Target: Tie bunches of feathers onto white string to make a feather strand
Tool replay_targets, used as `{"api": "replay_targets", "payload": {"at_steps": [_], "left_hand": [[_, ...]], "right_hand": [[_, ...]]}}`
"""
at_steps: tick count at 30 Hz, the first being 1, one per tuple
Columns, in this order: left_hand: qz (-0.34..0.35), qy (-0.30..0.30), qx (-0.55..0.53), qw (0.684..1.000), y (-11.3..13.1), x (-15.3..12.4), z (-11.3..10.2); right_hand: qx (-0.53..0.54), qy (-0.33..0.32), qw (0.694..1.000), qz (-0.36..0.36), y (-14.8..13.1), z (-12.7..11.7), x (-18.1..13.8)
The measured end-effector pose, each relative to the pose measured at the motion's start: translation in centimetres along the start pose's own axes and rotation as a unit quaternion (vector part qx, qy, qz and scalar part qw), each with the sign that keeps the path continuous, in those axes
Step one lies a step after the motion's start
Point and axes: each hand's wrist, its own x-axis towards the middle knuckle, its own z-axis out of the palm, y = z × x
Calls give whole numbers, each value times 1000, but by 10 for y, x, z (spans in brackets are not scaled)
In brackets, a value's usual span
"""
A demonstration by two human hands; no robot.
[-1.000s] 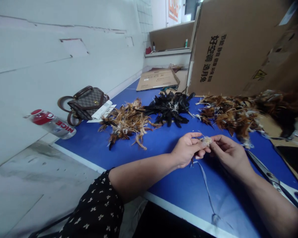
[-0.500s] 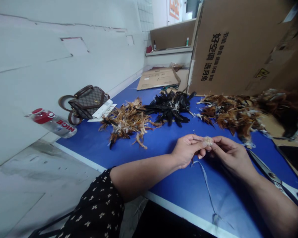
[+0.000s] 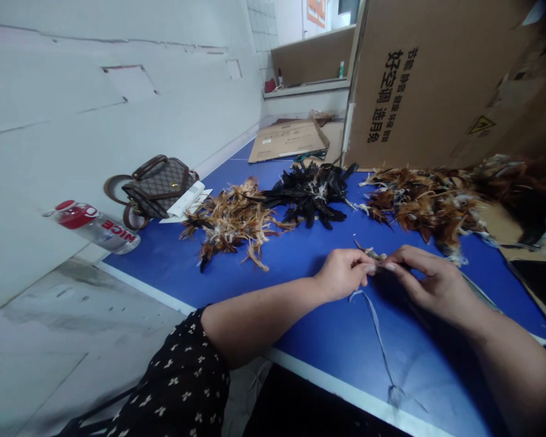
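Above the blue tabletop, both hands meet with their fingertips almost touching. My left hand (image 3: 344,273) is closed in a pinch on a small feather bundle (image 3: 369,251), whose brown and pale tips stick out behind the fingers. Thumb and forefinger of my right hand (image 3: 430,282) pinch the bundle's other side; the exact grip is partly hidden. A thin grey string (image 3: 378,337) lies on the table below the hands, with a knotted end near the front edge. Behind my right wrist, part of the scissors (image 3: 480,291) shows; the forearm covers most of them.
Brown feathers (image 3: 236,218) lie at left, black feathers (image 3: 316,191) in the middle, and more brown feathers (image 3: 430,203) at right. A handbag (image 3: 159,182) and a bottle (image 3: 97,227) are by the wall. A large cardboard box (image 3: 437,91) stands behind; flat cardboard (image 3: 289,139) lies at the back.
The feather bundle has turned between my fingers, its feather tips now pointing up and away. My right hand and forearm have shifted slightly, covering more of the scissors.
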Motion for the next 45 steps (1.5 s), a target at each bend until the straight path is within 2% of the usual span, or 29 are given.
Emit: {"api": "replay_targets", "payload": {"at_steps": [2,5,9,13,16,18,20,22,24,26,28,30,33,37,45], "left_hand": [[32,-58,41,997,2,-4,-1],[39,-104,5,994,6,-8,1],[30,-31,-98,994,10,-5,6],[30,44,-120,991,6,2,5],[24,56,-30,998,-1,3,1],[40,25,49,998,-4,2,-3],[63,-32,90,993,-5,0,-5],[61,-85,67,992,-5,-1,-5],[34,-108,-6,994,-2,-1,-3],[24,-77,-94,992,1,0,0],[32,-12,-168,985,3,1,4],[29,44,-223,973,5,1,9],[10,79,-255,964,6,-1,14],[24,99,-226,969,4,-4,16],[83,60,-75,992,14,1,-5]], "right_hand": [[11,-6,1000,-15,5,-2,1],[34,-11,999,6,15,-1,-1],[61,-9,996,67,22,9,-5],[42,-36,998,2,13,20,-7],[19,-48,998,-36,7,19,-7],[5,-50,998,-40,8,14,-7],[0,-45,999,-28,12,8,-7],[15,-44,999,3,15,3,-6],[58,-46,996,55,14,1,-5],[119,-35,986,116,9,4,-5],[175,-4,972,160,1,10,-4],[206,30,962,179,-6,19,-4],[204,74,959,182,-11,29,-3],[189,101,959,186,-9,35,-3],[186,111,956,195,-7,34,-5]]}}
